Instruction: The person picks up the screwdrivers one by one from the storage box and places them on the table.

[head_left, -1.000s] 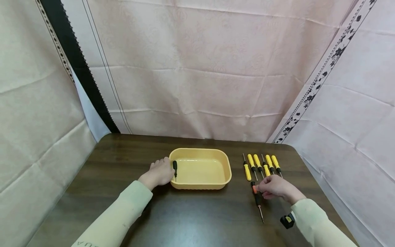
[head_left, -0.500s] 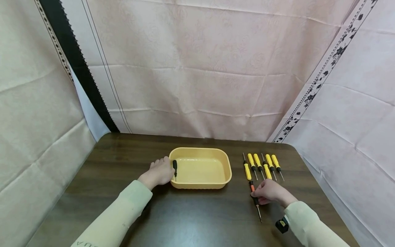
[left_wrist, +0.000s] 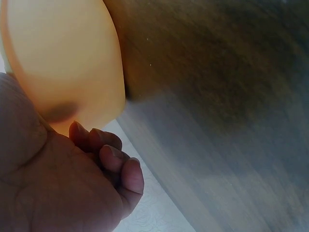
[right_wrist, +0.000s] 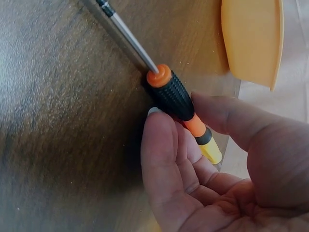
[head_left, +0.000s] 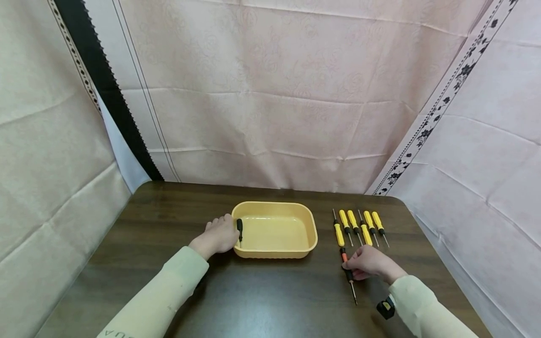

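My left hand [head_left: 218, 234] holds the left rim of a yellow plastic basin [head_left: 272, 254]. In the left wrist view its fingers [left_wrist: 112, 158] curl against the basin's outer wall; the thumb is hidden. Inside the basin, along its left wall, lies a small black-handled screwdriver [head_left: 239, 226]. My right hand [head_left: 373, 263] pinches a black and orange screwdriver [right_wrist: 175, 100] between thumb and fingers. Its handle end points away from me and its metal shaft toward me. It lies low over the table; whether it touches the wood I cannot tell.
Several yellow-handled screwdrivers [head_left: 339, 235] lie in a row right of the basin, just beyond my right hand, pointing in mixed directions. The dark wooden table [head_left: 262, 300] ends at a cloth backdrop [head_left: 270, 117] behind. A black wrist camera [head_left: 385, 308] hangs under my right wrist.
My right hand has moved left and toward me and has taken hold of the black and orange screwdriver, which has shifted slightly left. My left hand stays on the basin rim.
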{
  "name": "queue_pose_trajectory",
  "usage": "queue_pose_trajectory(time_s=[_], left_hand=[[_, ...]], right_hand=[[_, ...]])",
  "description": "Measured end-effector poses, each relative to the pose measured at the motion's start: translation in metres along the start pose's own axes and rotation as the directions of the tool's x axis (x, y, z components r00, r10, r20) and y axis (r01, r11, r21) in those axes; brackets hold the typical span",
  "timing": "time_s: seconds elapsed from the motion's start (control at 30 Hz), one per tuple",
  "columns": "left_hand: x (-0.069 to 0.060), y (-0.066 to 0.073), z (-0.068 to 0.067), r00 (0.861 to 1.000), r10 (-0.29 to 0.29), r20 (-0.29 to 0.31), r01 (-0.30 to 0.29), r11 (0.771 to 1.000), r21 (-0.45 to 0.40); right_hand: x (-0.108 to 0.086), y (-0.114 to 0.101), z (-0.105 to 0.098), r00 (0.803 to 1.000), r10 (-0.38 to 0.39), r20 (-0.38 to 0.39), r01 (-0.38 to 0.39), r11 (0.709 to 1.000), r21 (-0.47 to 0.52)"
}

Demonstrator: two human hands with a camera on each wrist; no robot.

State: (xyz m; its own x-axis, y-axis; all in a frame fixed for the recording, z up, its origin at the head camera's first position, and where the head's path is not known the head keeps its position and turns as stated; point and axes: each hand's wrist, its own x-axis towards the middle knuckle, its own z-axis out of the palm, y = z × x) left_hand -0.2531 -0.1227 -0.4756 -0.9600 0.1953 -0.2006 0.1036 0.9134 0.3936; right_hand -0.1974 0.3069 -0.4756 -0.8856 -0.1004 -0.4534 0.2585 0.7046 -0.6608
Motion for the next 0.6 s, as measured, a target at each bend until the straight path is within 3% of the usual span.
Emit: queue_pose_trajectory(time_s=[0.37, 0.6], left_hand=[[0.0, 0.002, -0.001, 1.0, 0.009, 0.008, -0.009, 1.0, 0.009], [-0.002, 0.002, -0.003, 1.0, 0.003, 0.017, -0.003, 1.0, 0.01]], right_hand=[[0.0, -0.001, -0.009, 1.0, 0.008, -0.011, -0.008, 1.0, 0.003], [0.005, -0.024, -0.027, 0.998, -0.042, -0.05, 0.047, 0.994, 0.098]])
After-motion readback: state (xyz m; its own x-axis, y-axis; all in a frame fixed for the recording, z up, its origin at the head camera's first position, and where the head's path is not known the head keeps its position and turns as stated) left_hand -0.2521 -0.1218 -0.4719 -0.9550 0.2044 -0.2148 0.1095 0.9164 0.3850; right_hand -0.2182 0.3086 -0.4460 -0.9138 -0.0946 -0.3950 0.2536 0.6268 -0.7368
